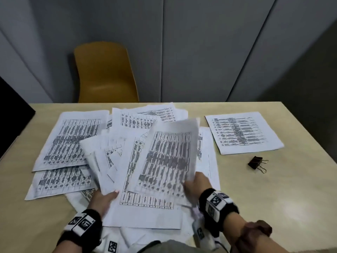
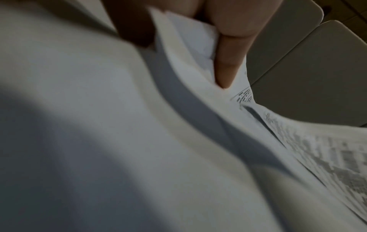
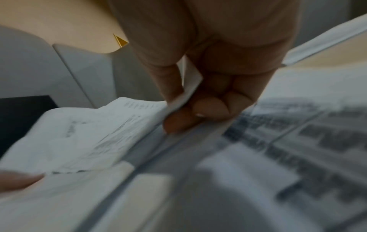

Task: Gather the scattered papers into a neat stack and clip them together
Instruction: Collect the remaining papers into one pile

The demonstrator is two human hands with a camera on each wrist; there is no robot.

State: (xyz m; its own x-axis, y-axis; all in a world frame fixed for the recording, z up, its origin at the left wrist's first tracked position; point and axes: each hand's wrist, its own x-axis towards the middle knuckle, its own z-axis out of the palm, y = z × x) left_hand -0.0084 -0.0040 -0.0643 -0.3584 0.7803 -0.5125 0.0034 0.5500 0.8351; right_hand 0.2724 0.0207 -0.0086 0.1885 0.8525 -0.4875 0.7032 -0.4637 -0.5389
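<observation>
Printed white papers [image 1: 73, 141] lie scattered over the beige table [image 1: 273, 189]. My left hand [image 1: 104, 197] grips a fanned bundle of sheets [image 1: 102, 161] at its near edge; the left wrist view shows the thumb [image 2: 228, 62] pressed on those sheets [image 2: 188, 47]. My right hand [image 1: 196, 185] pinches the lower right corner of a lifted, blurred sheet [image 1: 167, 157]; in the right wrist view its fingers [image 3: 178, 120] curl round the paper edge [image 3: 190, 87]. A single sheet [image 1: 244, 132] lies apart at the right. A black binder clip [image 1: 256, 163] sits on the table right of my hands.
A yellow chair [image 1: 105, 73] stands behind the table's far edge, in front of grey wall panels [image 1: 200, 42]. A dark object [image 1: 12, 115] is at the far left. More sheets [image 1: 138, 234] hang over the near table edge.
</observation>
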